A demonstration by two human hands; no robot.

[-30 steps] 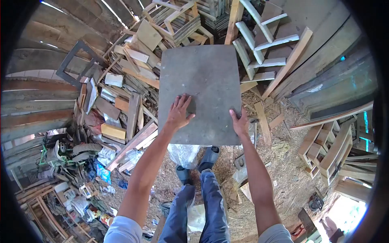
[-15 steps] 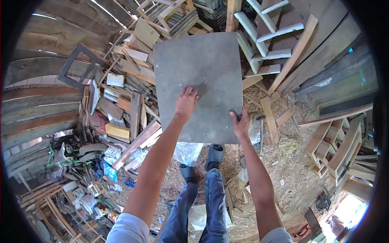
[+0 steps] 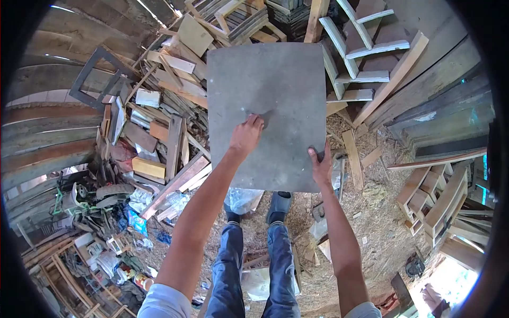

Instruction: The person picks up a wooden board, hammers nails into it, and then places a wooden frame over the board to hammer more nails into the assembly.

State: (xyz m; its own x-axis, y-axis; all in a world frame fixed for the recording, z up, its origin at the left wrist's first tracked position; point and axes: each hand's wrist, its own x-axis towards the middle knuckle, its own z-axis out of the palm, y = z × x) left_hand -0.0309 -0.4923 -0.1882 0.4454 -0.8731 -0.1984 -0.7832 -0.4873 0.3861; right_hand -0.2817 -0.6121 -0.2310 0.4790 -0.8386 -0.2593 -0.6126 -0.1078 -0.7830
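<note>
A flat grey board, roughly square with small pale specks, is held out in front of me above the floor. My right hand grips its lower right edge, thumb on the top face and fingers around the side. On the board's face, left of its middle, rests my left hand with its fingers curled together. Whether anything sits under those fingertips is hidden. A dark shadow falls on the board beside them.
Piled wood offcuts lie on the left. White-edged wooden slats lean at upper right, and a wooden frame with compartments stands at right. Wood shavings cover the floor around my shoes. A plastic bag shows below the board.
The board and both hands have shifted slightly right in view. My left leg has moved left, its shoe now partly behind the plastic. The right hand keeps its grip on the edge.
</note>
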